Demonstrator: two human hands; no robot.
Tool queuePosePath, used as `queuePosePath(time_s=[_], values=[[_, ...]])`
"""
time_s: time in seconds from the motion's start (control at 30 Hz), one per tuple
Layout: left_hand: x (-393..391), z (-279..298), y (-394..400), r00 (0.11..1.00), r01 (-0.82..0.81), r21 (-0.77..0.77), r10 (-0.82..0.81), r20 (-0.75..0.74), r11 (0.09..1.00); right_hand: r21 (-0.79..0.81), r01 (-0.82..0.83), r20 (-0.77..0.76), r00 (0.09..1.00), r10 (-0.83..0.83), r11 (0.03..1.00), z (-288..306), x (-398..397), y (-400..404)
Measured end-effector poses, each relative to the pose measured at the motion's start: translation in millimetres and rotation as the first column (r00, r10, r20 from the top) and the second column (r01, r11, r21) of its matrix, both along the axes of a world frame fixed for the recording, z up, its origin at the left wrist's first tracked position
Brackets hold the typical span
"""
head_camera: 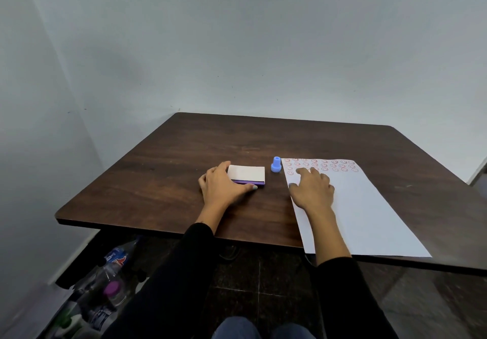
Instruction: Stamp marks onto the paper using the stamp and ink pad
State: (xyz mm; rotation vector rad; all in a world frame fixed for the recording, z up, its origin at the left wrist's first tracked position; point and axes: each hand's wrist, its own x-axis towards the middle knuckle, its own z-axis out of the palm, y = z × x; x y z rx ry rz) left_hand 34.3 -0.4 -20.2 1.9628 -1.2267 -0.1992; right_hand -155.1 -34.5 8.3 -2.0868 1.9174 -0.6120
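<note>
A white sheet of paper (pixel 363 207) lies on the right of the table, with rows of red round stamp marks along its far edge. My right hand (pixel 312 187) rests flat on the paper, fingers spread, holding nothing. A small blue stamp (pixel 276 164) stands upright just left of the paper's far corner, free of both hands. The ink pad (pixel 246 174), a purple case with a white lid, sits closed to the left of the stamp. My left hand (pixel 224 185) grips the pad's left end and front edge.
The dark wooden table (pixel 158 180) stands against a pale wall. Under its left side, on the floor, lie several plastic bottles (pixel 110 280). The paper's near edge overhangs the table's front edge. My knees show at the bottom.
</note>
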Motion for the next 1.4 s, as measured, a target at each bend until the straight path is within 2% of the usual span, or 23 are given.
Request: queuePosePath(time_s=[0.13,0.33,0.43,0.53,0.6,0.73,1.0,1.17,1.27,1.4], values=[[1.0,-1.3,-0.8,1.000,-0.002,0.007,0.002,0.017,1.000,0.102,-0.023,-0.054,0.998,0.029,0.995,-7.0,1.3,-2.3],[0.5,-2.5,-1.3,0.999,0.000,-0.006,0.000,0.033,1.000,0.082,-0.008,-0.094,0.995,0.016,0.997,-11.0,9.6,-8.3],[0.7,-3.0,-2.6,1.000,-0.001,-0.005,0.001,0.027,1.000,0.001,-0.021,0.006,1.000,0.021,1.000,-7.8,14.4,-17.3],[1.0,-3.7,-3.2,1.000,-0.001,0.002,0.001,0.028,1.000,-0.064,-0.166,0.161,0.971,0.175,0.984,-0.2,24.3,-30.3],[1.0,-4.1,-3.3,1.000,-0.007,-0.001,0.007,0.028,1.000,-0.042,-0.248,0.179,0.951,0.251,0.968,4.5,31.9,-38.5],[0.9,-4.3,-3.5,1.000,-0.014,0.001,0.014,0.023,1.000,-0.001,-0.296,0.116,0.949,0.294,0.955,4.7,39.8,-46.6],[0.9,-2.7,-2.9,1.000,-0.011,0.015,0.011,0.016,1.000,-0.114,-0.288,0.120,0.946,0.301,0.951,-1.6,32.6,-36.6],[-0.2,0.9,1.2,1.000,-0.001,0.023,0.001,0.027,1.000,-0.108,-0.289,0.119,0.946,0.301,0.951,-2.4,28.9,-27.9],[-1.3,2.1,2.1,1.000,0.016,-0.008,-0.016,0.021,1.000,-0.183,-0.258,0.121,0.952,0.283,0.949,-1.4,19.5,-24.9],[-8.8,3.3,6.0,0.975,-0.009,-0.130,0.038,0.220,0.991,-0.294,-0.136,0.180,0.964,0.195,0.946,-3.2,5.9,-22.8]])
